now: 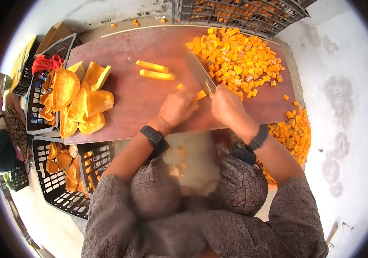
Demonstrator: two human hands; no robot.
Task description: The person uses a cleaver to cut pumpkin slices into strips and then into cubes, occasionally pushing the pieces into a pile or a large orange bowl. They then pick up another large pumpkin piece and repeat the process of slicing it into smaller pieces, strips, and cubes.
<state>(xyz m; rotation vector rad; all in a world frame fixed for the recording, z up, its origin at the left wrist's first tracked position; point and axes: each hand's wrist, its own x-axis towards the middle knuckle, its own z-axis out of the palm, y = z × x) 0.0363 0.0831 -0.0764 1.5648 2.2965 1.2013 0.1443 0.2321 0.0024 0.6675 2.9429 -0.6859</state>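
Observation:
My right hand (228,104) is closed around the handle of a large knife (201,72), its blade slanting up and left over the board. Left of the blade, my left hand (178,105) has its fingers curled down on a pumpkin strip (200,95), mostly hidden under them. Two more pumpkin strips (157,75) lie side by side farther back. A heap of pumpkin cubes (239,56) spreads beyond the knife at the right. Large peeled pumpkin pieces (83,101) are piled at the left end of the reddish cutting board (128,103).
Black crates (59,195) with pumpkin pieces stand at the left. More cubes (293,133) fill a container below the board's right end. Another black crate (244,17) stands behind the board. A white wall (343,107) borders the right. A person (14,120) is at the far left.

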